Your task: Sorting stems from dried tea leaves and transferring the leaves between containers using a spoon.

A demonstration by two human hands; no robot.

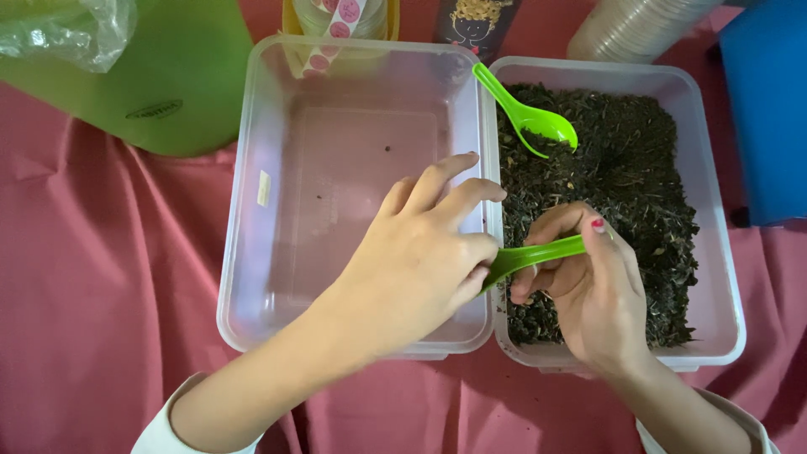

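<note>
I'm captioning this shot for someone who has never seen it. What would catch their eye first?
Two hands meet in the middle on a bright green spoon: the right hand grips its handle and the left hand touches its other end. Under the right hand, a clear tub holds dark, crumbly dried leaves, with a second green spoon resting at its top left corner. Left of it is a clear tub almost bare inside, both on a red cloth.

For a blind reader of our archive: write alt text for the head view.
Two hands, left hand and right hand, hold a green plastic spoon between them over two clear tubs on a red cloth. The right tub holds dark loose dried leaves and a second green spoon; the left tub is nearly bare.
</note>
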